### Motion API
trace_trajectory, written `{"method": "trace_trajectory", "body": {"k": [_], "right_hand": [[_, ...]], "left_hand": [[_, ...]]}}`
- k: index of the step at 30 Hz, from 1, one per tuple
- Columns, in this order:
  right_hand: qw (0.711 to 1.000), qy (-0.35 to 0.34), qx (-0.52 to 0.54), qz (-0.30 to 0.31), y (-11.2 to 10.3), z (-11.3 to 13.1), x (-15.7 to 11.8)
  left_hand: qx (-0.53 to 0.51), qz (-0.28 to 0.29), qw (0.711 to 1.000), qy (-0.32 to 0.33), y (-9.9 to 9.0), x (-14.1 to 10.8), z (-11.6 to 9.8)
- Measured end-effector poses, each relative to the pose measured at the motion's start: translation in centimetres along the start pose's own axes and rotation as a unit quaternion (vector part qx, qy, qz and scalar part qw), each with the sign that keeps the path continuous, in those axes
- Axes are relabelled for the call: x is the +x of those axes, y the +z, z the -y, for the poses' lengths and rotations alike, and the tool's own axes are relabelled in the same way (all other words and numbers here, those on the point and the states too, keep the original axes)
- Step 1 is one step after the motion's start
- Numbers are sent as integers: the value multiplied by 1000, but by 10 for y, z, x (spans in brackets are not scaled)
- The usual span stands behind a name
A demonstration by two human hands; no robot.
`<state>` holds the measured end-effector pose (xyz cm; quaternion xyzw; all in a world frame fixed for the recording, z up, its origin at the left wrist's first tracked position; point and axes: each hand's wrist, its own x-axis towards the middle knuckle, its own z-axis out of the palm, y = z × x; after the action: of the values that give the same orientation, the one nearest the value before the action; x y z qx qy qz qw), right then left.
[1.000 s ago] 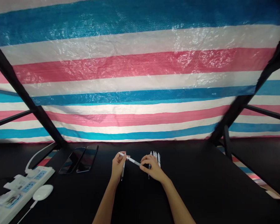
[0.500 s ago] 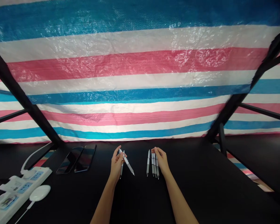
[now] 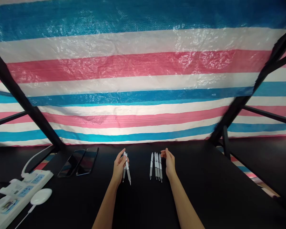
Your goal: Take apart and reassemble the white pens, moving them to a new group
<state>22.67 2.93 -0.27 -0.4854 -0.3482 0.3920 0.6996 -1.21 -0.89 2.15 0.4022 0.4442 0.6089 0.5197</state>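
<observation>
You are sitting at a makeshift work booth, something like a temporary office corner. A striped blue, white and pink plastic tarp (image 3: 143, 66) hangs right across the front as a wall, and dark metal frame bars (image 3: 21, 95) brace it on both sides, so the space feels rigged up rather than built. Your work surface is a plain black table (image 3: 205, 178). On it you have a white power strip (image 3: 21, 194) with plugs and cables, a round white charger (image 3: 41, 196), two smartphones (image 3: 79, 162) lying side by side, and some pens (image 3: 156, 166), all everyday desk gear.
</observation>
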Motion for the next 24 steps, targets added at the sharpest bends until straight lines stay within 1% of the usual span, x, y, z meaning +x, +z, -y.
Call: {"method": "trace_trajectory", "body": {"k": [10, 16, 20, 24], "right_hand": [[1000, -2, -15, -4, 1, -2, 2], [999, -6, -31, 6, 0, -2, 2], [1000, -1, -22, 8, 0, -2, 2], [1000, 9, -16, 3, 1, 1, 1]], "left_hand": [[-6, 1, 1000, -3, -4, 4, 3], [16, 7, 1000, -4, -5, 2, 2], [17, 11, 1000, -6, -5, 2, 3], [24, -4, 1000, -1, -7, 4, 5]]}}
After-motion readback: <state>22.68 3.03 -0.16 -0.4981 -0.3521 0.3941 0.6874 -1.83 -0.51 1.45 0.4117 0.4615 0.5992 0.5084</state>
